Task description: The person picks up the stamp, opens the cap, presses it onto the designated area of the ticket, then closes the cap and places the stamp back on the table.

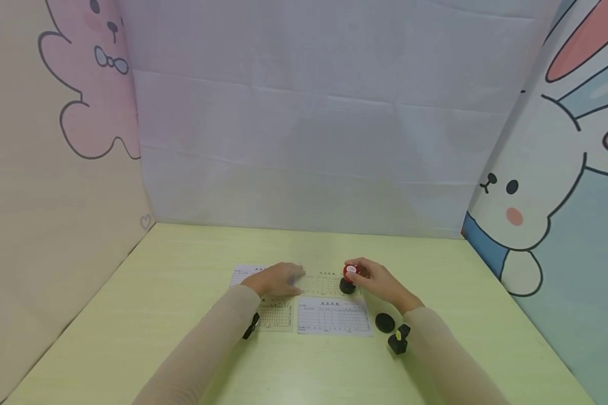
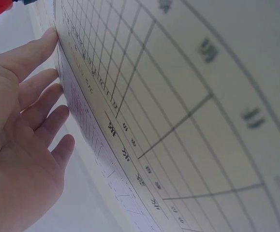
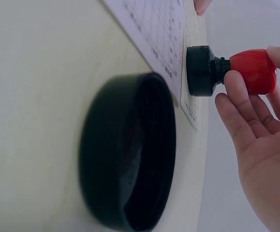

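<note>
My right hand [image 1: 382,284] grips the red knob of a round stamp [image 3: 253,71], with the fingers and thumb around it. The stamp's black base is down on the right end of a yellowish printed form [image 1: 316,286] at the back. On the left part of that same form, my left hand [image 1: 276,279] has its fingertips at the paper. Its fingers [image 2: 36,104] are spread and loosely bent, with nothing held. Beside the forms, nearer to me, lies the stamp's round black cap [image 3: 101,154], its hollow side showing in the right wrist view.
A white printed form [image 1: 334,316] lies in front of the stamped one. Another yellowish form [image 1: 278,318] lies front left, partly under my left forearm, and a white form [image 1: 240,273] lies back left. Cloth walls [image 1: 304,140] enclose the pale yellow table [image 1: 304,371] at the back and sides.
</note>
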